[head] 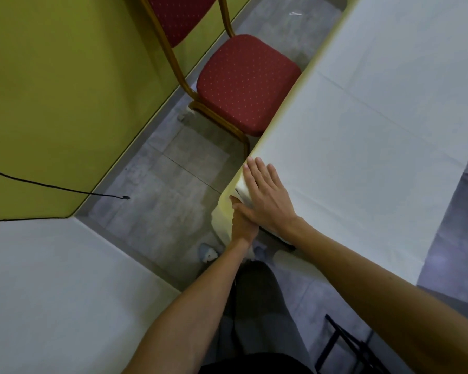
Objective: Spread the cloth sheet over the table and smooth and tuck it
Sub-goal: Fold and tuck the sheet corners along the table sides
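No labels anywhere. My right hand [265, 195] lies flat, fingers together, on the white cloth sheet [376, 130] at the surface's corner; left hand [241, 220] sits below, fingers hidden, can't tell. Red chair [243, 82], yellow-green wall [65, 90], grey tiled floor [160, 190].

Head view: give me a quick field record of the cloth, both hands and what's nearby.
cloth sheet: white, spread over the tabletop, creases visible
table corner: sheet folded down over it
right hand: flat, palm down on the sheet at the corner
left hand: below the edge, against the hanging cloth
chair: red seat, beside the table's long edge
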`<action>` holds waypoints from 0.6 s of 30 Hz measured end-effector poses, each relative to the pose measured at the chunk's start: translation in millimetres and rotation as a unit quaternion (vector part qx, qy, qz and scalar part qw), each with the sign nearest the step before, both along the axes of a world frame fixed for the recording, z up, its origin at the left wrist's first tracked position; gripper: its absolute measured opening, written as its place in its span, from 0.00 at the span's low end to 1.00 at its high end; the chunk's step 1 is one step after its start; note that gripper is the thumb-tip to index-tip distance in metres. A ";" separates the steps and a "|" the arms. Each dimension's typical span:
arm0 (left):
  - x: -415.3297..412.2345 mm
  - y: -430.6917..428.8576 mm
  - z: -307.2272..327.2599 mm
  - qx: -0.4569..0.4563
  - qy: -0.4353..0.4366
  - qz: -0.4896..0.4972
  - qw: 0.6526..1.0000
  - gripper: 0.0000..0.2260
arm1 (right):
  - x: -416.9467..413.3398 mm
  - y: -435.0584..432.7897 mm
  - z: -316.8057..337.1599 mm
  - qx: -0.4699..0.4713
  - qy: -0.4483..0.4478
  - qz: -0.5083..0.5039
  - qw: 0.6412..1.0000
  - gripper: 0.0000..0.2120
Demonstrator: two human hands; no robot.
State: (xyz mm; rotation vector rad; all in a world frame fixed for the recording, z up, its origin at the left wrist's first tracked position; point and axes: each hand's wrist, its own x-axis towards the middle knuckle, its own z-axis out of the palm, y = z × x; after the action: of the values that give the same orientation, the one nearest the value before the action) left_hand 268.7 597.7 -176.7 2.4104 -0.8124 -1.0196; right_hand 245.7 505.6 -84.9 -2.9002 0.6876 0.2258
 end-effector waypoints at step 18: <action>126.0 11.7 103.7 -0.100 -0.206 -0.246 0.942 0.40 | -3.4 8.5 9.0 0.011 0.010 -0.123 0.992 0.44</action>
State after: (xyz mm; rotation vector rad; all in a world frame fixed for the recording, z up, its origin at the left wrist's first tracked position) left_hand 394.7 609.4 -73.0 2.3180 -1.6428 -0.5409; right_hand 242.3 514.1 -75.9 -2.7603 1.0295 0.2315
